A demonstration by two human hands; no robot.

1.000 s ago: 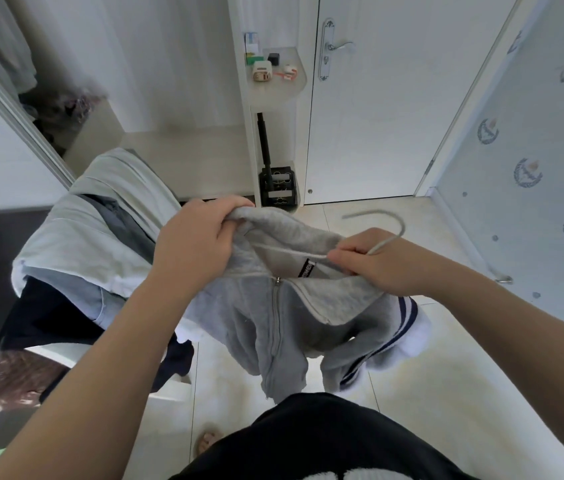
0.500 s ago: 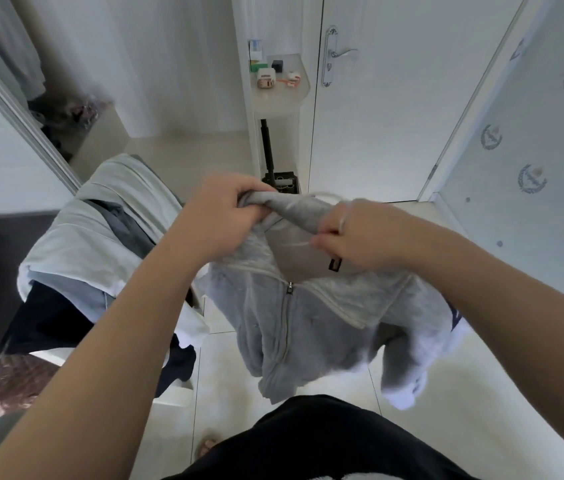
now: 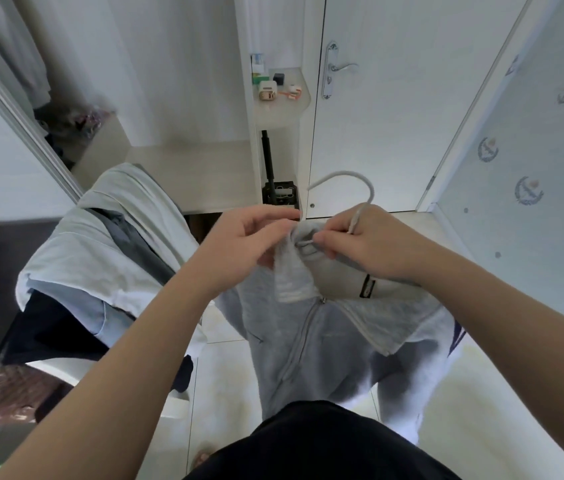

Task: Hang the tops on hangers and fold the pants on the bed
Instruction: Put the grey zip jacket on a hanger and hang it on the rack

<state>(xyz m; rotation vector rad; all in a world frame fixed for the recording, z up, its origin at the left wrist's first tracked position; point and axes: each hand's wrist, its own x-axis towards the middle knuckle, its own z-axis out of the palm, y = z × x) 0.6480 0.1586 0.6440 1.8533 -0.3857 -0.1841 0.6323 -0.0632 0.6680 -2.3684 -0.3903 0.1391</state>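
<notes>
A white door (image 3: 394, 133) fills the far side of the room, above a pale tiled floor (image 3: 481, 393) that runs back toward the person, and a wall papered with anchor motifs stands at the right. At the left lies a heap of clothes (image 3: 100, 265): pale tops over a grey piece and something dark underneath; what carries the heap cannot be made out. The grey zip hoodie (image 3: 308, 341) hangs in mid-air in front of the person's dark-clothed body, between the heap and the papered wall, with its zip partly closed and its sleeves drooping toward the floor. Both hands are up at its neckline, close together but not quite touching. The left hand (image 3: 249, 244) grips a bunch of the collar fabric, fingers curled round it. The right hand (image 3: 367, 247) is clamped on the neck of a pale hanger (image 3: 371, 194), whose hook rises from between the fingers and curves back toward the door; the rest of the hanger is hidden inside the hoodie. Beside the door a small shelf (image 3: 284, 112) carries a few little items. A black label (image 3: 367, 291) shows inside the collar
</notes>
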